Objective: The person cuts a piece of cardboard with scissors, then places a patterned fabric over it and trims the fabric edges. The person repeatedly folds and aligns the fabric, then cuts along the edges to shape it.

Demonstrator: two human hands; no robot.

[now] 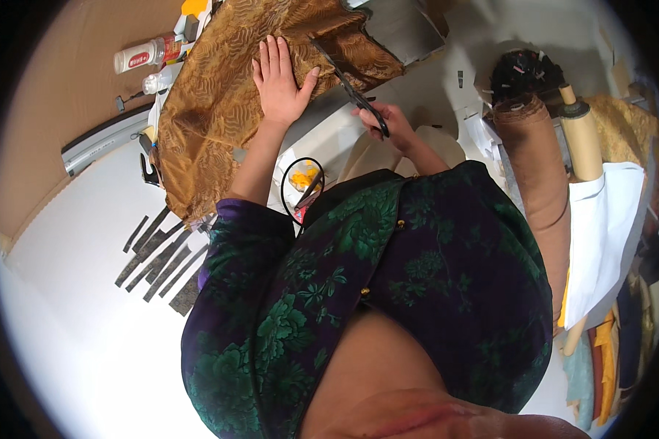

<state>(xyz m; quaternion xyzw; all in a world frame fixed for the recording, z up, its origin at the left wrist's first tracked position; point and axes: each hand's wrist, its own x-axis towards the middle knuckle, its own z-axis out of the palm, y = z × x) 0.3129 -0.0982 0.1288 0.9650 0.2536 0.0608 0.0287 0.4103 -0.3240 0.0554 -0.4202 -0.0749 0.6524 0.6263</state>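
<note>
My left hand (280, 80) lies flat, fingers spread, on a golden-brown patterned fabric (212, 95) spread over the white table (73, 293). My right hand (388, 121) grips the handles of black scissors (348, 84), whose blades point up and left along the fabric's edge, just right of my left thumb. A grey sheet (399, 29) lies at the fabric's top right corner.
Several dark grey strips (157, 256) lie on the table at left. Plastic bottles (143, 57) stand at the top left beside a long grey ruler (99, 139). A brown fabric roll (538, 168), a cardboard tube (582, 139) and folded cloths (608, 351) sit at right. A small dish with yellow bits (304, 179) is near my body.
</note>
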